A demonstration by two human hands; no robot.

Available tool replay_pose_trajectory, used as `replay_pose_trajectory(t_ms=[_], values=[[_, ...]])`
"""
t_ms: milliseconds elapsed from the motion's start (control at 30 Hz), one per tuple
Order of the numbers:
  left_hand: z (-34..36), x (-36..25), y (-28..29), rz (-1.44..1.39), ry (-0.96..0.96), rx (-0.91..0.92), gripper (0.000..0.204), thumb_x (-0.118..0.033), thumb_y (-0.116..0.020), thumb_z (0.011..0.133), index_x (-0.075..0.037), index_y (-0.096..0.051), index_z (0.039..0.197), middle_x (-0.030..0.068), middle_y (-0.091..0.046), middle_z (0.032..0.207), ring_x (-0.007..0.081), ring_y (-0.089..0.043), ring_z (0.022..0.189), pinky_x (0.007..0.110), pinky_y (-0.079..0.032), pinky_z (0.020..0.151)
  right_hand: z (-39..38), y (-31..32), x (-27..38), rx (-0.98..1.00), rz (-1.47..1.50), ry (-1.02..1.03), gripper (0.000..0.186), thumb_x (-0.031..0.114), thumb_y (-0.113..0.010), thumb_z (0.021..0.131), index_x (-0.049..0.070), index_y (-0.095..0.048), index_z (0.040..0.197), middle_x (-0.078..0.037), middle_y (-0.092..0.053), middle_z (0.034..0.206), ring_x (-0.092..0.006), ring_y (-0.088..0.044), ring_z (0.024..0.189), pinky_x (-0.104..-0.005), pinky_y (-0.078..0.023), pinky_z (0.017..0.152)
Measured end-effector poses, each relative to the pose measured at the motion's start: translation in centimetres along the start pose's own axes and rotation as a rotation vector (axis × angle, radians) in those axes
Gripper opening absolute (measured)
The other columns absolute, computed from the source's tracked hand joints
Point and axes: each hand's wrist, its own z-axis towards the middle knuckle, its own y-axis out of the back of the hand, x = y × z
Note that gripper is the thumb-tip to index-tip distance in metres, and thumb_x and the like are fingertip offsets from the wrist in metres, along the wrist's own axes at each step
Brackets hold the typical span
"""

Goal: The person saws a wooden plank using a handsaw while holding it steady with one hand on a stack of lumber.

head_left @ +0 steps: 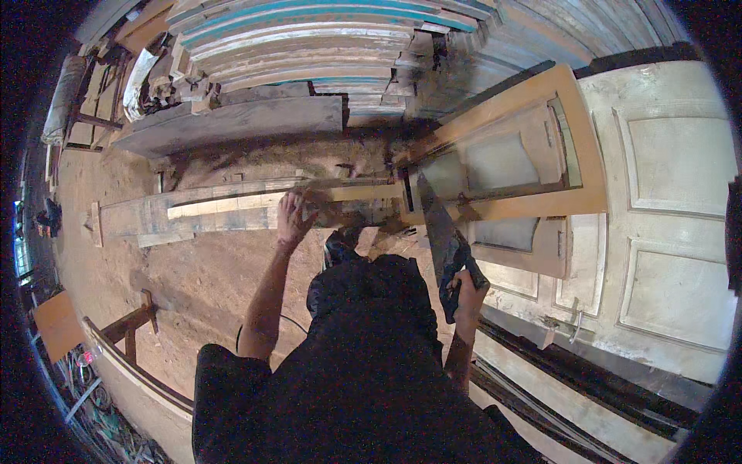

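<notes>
My left hand (292, 220) rests on the near edge of a long pale wooden strip (232, 205), its fingers spread and the thumb apart. The strip lies on a low plank bench (131, 216) and runs rightward toward a wooden door frame. In my right hand (468, 295) is a handsaw (442, 232), with my fingers wrapped round its black handle. Its dark blade tapers up and away, and the tip is close to the right end of the strip. Whether the teeth touch the wood, I cannot tell.
An orange-brown door frame with panes (587, 155) leans at the right, beside a whitish panelled door (672, 193). Stacked planks (301, 46) fill the far side. A grey slab (247, 124) stands before them. At lower left is a wooden trestle (127, 329) on sandy ground.
</notes>
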Motion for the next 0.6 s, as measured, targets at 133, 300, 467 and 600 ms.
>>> replay_pose_trajectory(t_ms=[133, 300, 467, 600], values=[[1.6, 3.1, -0.9, -0.157, -0.127, 0.033, 0.055, -0.029, -0.078, 0.080, -0.008, -0.059, 0.126, 0.0164, -0.052, 0.124, 0.0404, -0.051, 0.110, 0.052, -0.041, 0.095, 0.0, -2.2, 2.1, -0.034, 0.071, -0.071, 0.012, 0.007, -0.061, 0.085, 0.005, -0.062, 0.073, -0.002, -0.058, 0.061, -0.0124, -0.056, 0.052, -0.0286, -0.045, 0.052], [2.1, 5.3, -3.4, -0.053, -0.111, 0.087, 0.047, -0.019, -0.072, 0.081, -0.016, -0.061, 0.127, 0.0119, -0.058, 0.128, 0.0401, -0.052, 0.115, 0.054, -0.042, 0.094, 0.6, -3.6, 2.1, -0.090, 0.061, -0.030, 0.016, 0.004, -0.060, 0.084, 0.003, -0.058, 0.069, -0.004, -0.055, 0.059, -0.0148, -0.055, 0.050, -0.0301, -0.045, 0.051], [1.7, 4.2, -2.7, -0.045, -0.166, 0.145, 0.059, -0.007, -0.069, 0.072, -0.010, -0.055, 0.130, 0.0157, -0.051, 0.126, 0.0421, -0.046, 0.115, 0.055, -0.039, 0.094, 0.7, -3.8, 2.9, -0.149, 0.061, -0.045, 0.018, 0.004, -0.061, 0.084, 0.001, -0.056, 0.066, -0.004, -0.052, 0.057, -0.0147, -0.054, 0.050, -0.0304, -0.044, 0.051], [2.0, 2.9, -3.6, -0.074, -0.145, 0.145, 0.051, -0.013, -0.067, 0.078, -0.009, -0.056, 0.127, 0.0159, -0.051, 0.126, 0.0392, -0.046, 0.117, 0.054, -0.038, 0.097, 1.1, -3.5, 3.5, -0.104, 0.043, 0.021, 0.019, 0.006, -0.062, 0.083, 0.002, -0.055, 0.066, -0.003, -0.052, 0.057, -0.0140, -0.053, 0.049, -0.0297, -0.043, 0.051]])
